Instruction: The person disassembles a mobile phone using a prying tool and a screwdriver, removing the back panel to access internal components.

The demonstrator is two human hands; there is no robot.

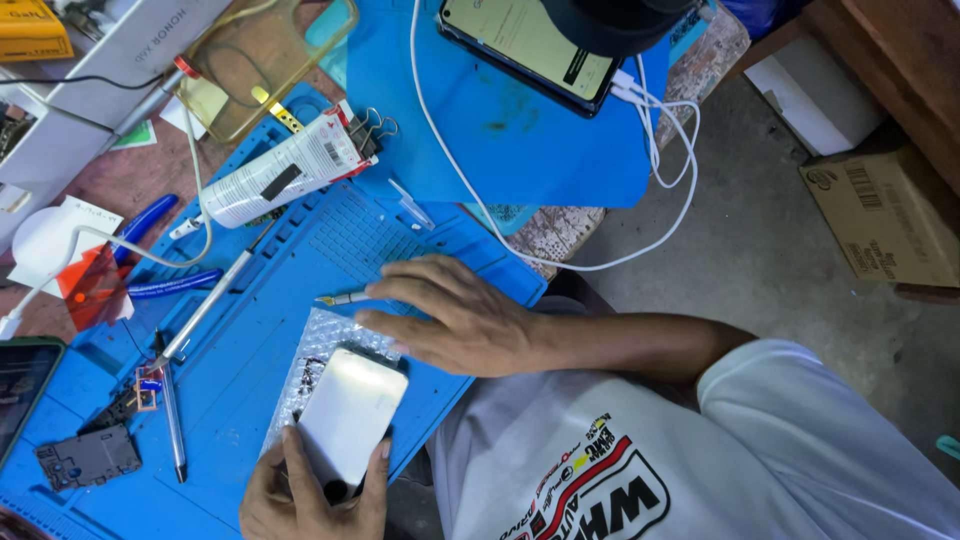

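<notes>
Phone [347,415] at lower centre of frame, clamped by left hand [310,490] over bubble wrap [330,335]; right hand [455,315] flat, fingers spread on blue mat [250,370], touching tweezers [343,298].

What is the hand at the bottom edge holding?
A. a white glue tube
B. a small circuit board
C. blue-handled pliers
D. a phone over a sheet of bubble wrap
D: the left hand has its grip on the lower end of the phone, which lies over the bubble wrap, while the right hand rests beside it on the blue mat.
</notes>
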